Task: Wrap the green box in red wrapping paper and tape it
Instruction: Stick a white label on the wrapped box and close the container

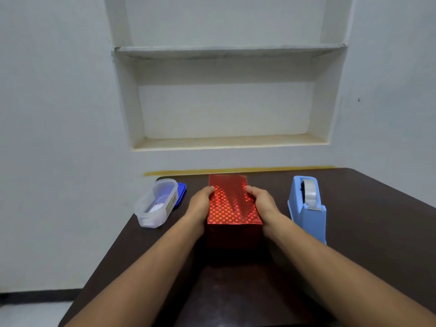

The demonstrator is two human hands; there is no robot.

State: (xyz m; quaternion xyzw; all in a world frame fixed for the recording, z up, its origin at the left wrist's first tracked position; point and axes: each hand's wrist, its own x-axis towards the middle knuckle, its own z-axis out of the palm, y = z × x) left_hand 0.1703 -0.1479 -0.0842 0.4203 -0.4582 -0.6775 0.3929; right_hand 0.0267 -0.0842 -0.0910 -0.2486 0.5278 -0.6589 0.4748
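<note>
I see the box, no green showing under its red wrapping paper (232,204), standing on the dark tabletop (354,232) between a clear plastic container (154,204) and a blue tape dispenser (306,206); my left hand (200,204) and right hand (263,201) clasp its long sides, thumbs curled over the top edges. The glossy foil looks slick and easily creased, and the box seems stiff and light, so I judge flat-palmed pressure on the sides safest. The far end, where paper juts beyond the box, looks soft, so I avoid gripping there.
</note>
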